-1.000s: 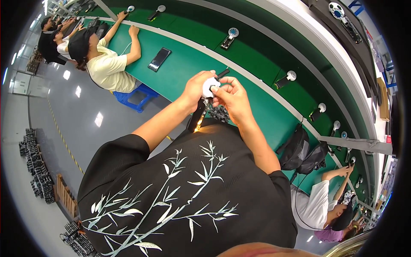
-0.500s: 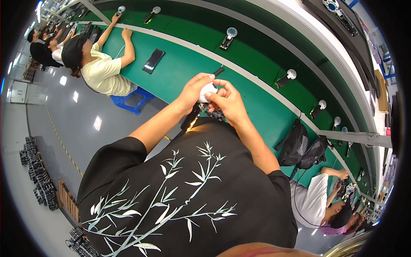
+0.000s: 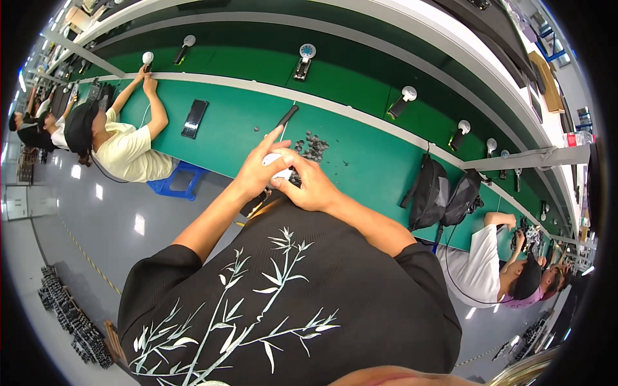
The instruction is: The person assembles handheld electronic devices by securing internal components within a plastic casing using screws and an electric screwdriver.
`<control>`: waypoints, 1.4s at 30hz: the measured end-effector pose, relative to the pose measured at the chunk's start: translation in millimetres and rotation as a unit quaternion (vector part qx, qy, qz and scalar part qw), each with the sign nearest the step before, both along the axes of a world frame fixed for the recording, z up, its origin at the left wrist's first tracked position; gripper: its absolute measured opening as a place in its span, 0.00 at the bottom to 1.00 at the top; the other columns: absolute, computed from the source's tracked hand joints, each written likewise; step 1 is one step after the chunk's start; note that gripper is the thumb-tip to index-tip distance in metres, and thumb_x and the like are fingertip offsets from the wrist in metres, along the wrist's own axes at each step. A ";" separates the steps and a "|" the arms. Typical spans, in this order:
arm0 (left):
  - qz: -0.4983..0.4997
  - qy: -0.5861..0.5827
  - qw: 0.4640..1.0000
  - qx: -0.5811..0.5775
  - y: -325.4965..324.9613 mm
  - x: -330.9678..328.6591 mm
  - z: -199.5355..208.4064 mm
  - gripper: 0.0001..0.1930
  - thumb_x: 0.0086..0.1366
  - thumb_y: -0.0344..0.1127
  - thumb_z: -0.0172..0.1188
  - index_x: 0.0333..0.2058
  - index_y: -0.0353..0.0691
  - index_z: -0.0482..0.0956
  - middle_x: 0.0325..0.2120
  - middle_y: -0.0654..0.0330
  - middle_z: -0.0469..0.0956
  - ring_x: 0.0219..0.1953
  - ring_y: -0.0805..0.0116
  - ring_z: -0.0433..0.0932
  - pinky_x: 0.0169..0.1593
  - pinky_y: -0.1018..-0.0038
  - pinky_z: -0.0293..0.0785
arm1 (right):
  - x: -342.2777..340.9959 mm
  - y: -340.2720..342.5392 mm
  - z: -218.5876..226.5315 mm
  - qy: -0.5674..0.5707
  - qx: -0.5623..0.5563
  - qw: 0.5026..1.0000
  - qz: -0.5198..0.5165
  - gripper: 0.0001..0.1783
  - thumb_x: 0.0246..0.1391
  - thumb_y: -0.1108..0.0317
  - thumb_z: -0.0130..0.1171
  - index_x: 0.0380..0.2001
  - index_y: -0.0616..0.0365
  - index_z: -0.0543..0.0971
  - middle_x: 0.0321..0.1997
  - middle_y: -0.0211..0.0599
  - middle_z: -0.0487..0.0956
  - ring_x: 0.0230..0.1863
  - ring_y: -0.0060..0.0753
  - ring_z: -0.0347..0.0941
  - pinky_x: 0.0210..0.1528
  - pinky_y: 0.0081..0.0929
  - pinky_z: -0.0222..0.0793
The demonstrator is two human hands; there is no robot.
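Between my two hands, close to my chest, is a small device with a rounded white head [image 3: 275, 165]. My left hand [image 3: 255, 168] grips it from the left, its fingers pointing away from me. My right hand [image 3: 309, 182] is closed against the head's right side, thumb and fingers pressed to it. A dark handle [image 3: 257, 203] extends below my left hand; part of it is hidden by my wrist and shirt. Just beyond my fingers lies a pile of small black pieces [image 3: 313, 148] on the green bench [image 3: 367, 167]. A screwdriver with a black handle [image 3: 288, 116] lies behind them.
A phone [image 3: 195, 118] lies on the bench to the left. Black bags [image 3: 428, 193] sit on the right. Similar round-headed devices [image 3: 306, 54] stand along the green line behind. Co-workers sit on both sides; a blue stool [image 3: 180, 181] is at the left.
The view has shifted. My hands and the white-headed device now sit lower and further left in the picture. My fingers have moved around the head, and the black pieces show more fully.
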State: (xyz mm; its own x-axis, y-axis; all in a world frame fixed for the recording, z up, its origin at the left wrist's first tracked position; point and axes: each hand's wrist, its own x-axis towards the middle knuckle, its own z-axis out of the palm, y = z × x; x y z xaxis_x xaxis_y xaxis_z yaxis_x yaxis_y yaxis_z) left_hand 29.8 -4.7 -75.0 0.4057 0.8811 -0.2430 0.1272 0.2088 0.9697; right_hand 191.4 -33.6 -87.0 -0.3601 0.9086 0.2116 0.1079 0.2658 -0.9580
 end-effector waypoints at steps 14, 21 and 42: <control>0.221 -0.132 0.951 -0.171 13.5 7.1 -64.6 0.18 0.65 0.50 0.50 0.38 0.38 0.73 0.40 0.54 0.70 0.39 0.69 0.72 0.37 0.73 0.72 | 4.8 29.5 -42.9 -0.060 -0.032 0.998 0.004 0.28 0.39 0.67 0.68 0.47 0.59 0.74 0.39 0.41 0.74 0.40 0.37 0.71 0.46 0.29 0.66; 0.312 -0.079 0.908 -0.269 -0.8 -14.0 -107.6 0.23 0.64 0.53 0.52 0.45 0.37 0.72 0.39 0.57 0.71 0.33 0.66 0.72 0.37 0.73 0.72 | 17.6 41.1 -113.1 0.190 -0.421 0.886 -0.035 0.22 0.47 0.76 0.56 0.49 0.66 0.73 0.43 0.43 0.78 0.41 0.32 0.74 0.46 0.21 0.70; 0.086 -0.250 0.934 -0.239 -8.1 -1.0 -15.1 0.19 0.67 0.43 0.48 0.49 0.33 0.69 0.38 0.52 0.76 0.35 0.65 0.77 0.36 0.75 0.77 | 13.7 21.4 -18.8 -0.055 0.196 0.977 -0.060 0.44 0.37 0.68 0.70 0.59 0.61 0.62 0.52 0.44 0.70 0.49 0.42 0.68 0.52 0.34 0.64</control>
